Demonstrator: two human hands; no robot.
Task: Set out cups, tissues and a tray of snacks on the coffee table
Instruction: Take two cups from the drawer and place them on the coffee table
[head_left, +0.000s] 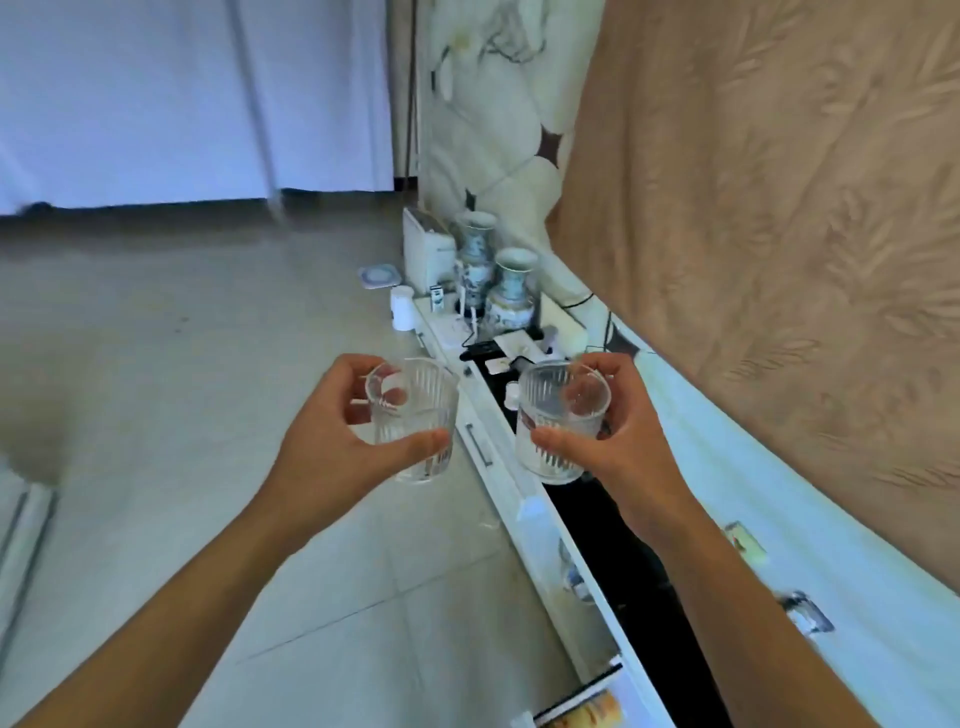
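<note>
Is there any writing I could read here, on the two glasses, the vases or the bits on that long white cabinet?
No text can be read in this view.
Glass in the left hand: ribbed and clear, no lettering visible.
Glass in the right hand: a reddish patch shows low down, too blurred to read.
Small box by the vases: dark print, too small to read.
Colourful item at the bottom edge: blurred, unreadable.

Beyond both grips we see 2 blue-and-white vases (491, 280) standing close together on a long white cabinet (691, 441) along the leaf-patterned wall (779, 208). Just left of them sits an upturned white cup (402, 308). Left of the left grip lies grey tiled floor (171, 364), with a white curtain (192, 98) farther off.
</note>
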